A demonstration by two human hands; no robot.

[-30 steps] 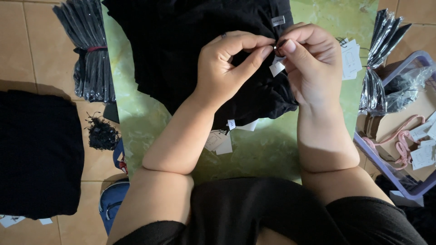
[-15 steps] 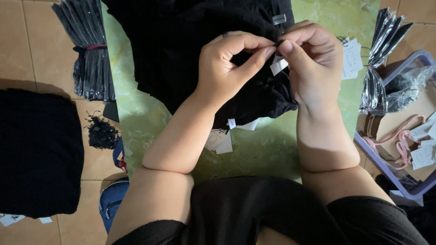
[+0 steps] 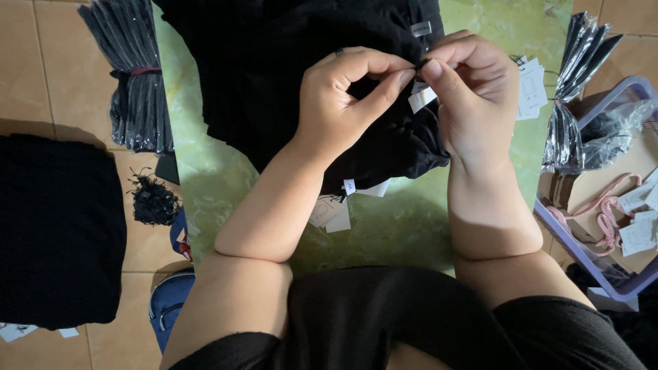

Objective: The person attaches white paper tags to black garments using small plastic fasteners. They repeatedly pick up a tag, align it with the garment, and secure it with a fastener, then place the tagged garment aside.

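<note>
A black garment lies spread on a green marbled table. My left hand and my right hand meet above its right edge, fingertips pinched together on a small white tag attached to the cloth. A white sewn label shows near the garment's top. More white paper tags poke out from under its lower edge, between my forearms.
A bundle of black plastic sleeves lies at the left, a folded black cloth pile on the tiled floor, and a tuft of black strings beside it. At the right are a stack of white hang tags, shiny bags and a purple basket.
Both hands stay pinched at the white tag; the fingers shift only slightly around it. The garment has not moved.
</note>
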